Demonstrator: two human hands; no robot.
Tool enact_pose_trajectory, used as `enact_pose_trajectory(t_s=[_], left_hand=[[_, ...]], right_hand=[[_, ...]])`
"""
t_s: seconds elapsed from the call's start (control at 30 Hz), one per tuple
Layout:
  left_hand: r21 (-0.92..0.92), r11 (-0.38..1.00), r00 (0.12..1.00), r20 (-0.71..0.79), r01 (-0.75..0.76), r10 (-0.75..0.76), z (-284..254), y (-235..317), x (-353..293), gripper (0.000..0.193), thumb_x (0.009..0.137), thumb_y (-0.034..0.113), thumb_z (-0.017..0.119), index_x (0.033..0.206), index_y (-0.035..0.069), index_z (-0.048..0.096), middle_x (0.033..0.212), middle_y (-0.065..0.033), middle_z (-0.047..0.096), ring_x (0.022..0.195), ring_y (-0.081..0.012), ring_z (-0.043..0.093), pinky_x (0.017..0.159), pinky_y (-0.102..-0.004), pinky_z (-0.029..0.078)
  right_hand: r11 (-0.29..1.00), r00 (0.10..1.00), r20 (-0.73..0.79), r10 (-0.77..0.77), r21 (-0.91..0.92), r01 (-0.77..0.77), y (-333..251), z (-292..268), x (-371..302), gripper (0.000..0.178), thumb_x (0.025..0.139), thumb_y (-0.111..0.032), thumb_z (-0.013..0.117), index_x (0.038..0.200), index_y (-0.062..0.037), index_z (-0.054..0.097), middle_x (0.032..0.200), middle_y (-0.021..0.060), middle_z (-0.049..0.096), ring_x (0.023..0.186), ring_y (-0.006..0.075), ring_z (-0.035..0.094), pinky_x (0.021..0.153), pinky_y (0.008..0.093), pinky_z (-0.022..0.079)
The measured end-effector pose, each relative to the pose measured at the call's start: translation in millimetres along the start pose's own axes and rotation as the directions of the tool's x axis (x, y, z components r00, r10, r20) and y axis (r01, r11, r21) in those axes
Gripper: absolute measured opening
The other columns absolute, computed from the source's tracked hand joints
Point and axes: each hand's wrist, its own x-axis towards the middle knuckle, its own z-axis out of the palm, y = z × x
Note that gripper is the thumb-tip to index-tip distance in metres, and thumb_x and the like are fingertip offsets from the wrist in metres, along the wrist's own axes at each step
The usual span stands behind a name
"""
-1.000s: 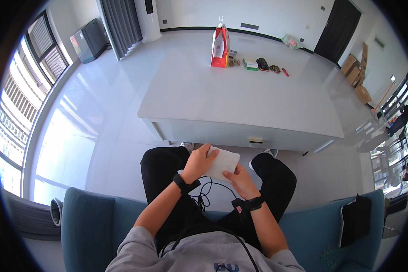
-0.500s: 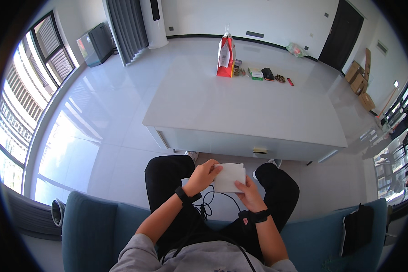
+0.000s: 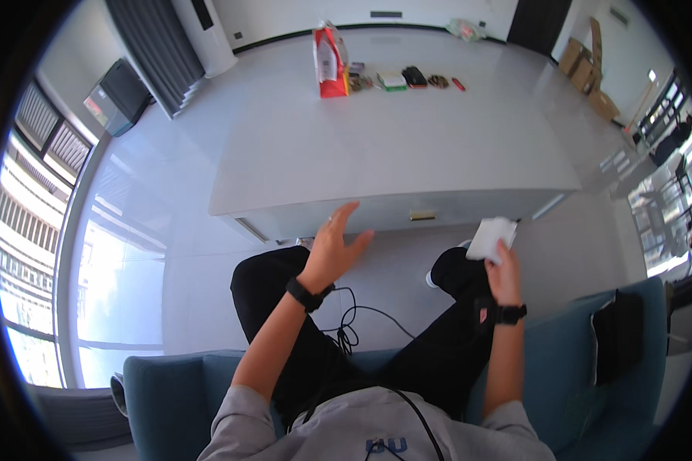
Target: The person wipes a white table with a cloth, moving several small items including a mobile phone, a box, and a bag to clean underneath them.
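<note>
A folded white tissue [image 3: 490,239] is pinched in my right hand [image 3: 504,275], out over my right knee and just short of the table's front edge. My left hand [image 3: 332,250] is raised over my left knee, its fingers spread and nothing in them. The white table [image 3: 392,154] stands in front of both hands, with a gold handle [image 3: 422,216] on its drawer front. Each wrist wears a black strap.
Along the table's far side stand a red and white bag [image 3: 331,65], a green and white pack [image 3: 392,81], a black pouch [image 3: 414,76], a brown beaded item [image 3: 438,81] and a small red object [image 3: 458,84]. A black cable [image 3: 348,323] loops between my legs. I sit on a blue sofa [image 3: 184,392].
My left hand has let go of the tissue and opened. The right hand has carried the tissue off to the right. The whole view has shifted, with the table's far things now higher up.
</note>
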Motion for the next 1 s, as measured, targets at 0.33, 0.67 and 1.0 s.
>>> enact_pose_trajectory(t_s=[0.33,0.67,1.0], left_hand=[[0.483,0.851,0.972,0.199,-0.205,0.121,95,-56,118,0.092,0.073,0.046,0.071,0.14,0.003,0.026,0.144,-0.0216,0.026,0.136,-0.0341,0.02,0.11,-0.0437,0.02],[0.737,0.646,0.903,0.393,-0.198,-0.171,131,-99,177,0.113,0.06,0.044,0.08,0.146,0.019,0.011,0.15,-0.022,0.008,0.138,-0.0419,0.008,0.104,-0.0617,0.017],[0.717,0.682,0.953,0.288,-0.146,-0.099,140,-109,176,0.103,0.065,0.034,0.08,0.145,0.025,0.016,0.15,-0.017,0.011,0.138,-0.0379,0.009,0.105,-0.0612,0.013]], right_hand=[[0.97,0.936,-0.318,-0.151,-0.229,0.079,-12,-90,123,0.041,0.094,-0.03,0.049,0.125,-0.004,0.045,0.12,0.0076,0.052,0.108,0.0197,0.051,0.088,0.0355,0.042],[0.993,0.844,-0.524,-0.115,-0.091,0.079,5,-108,251,0.045,0.096,-0.037,0.041,0.129,-0.0068,0.038,0.128,0.0093,0.046,0.118,0.0215,0.044,0.099,0.0364,0.035],[0.964,0.924,-0.325,-0.201,0.101,0.245,52,-25,238,0.086,0.089,-0.066,0.02,0.145,-0.0037,0.002,0.153,0.0093,0.002,0.141,0.0201,0.002,0.114,0.0329,0.0]])
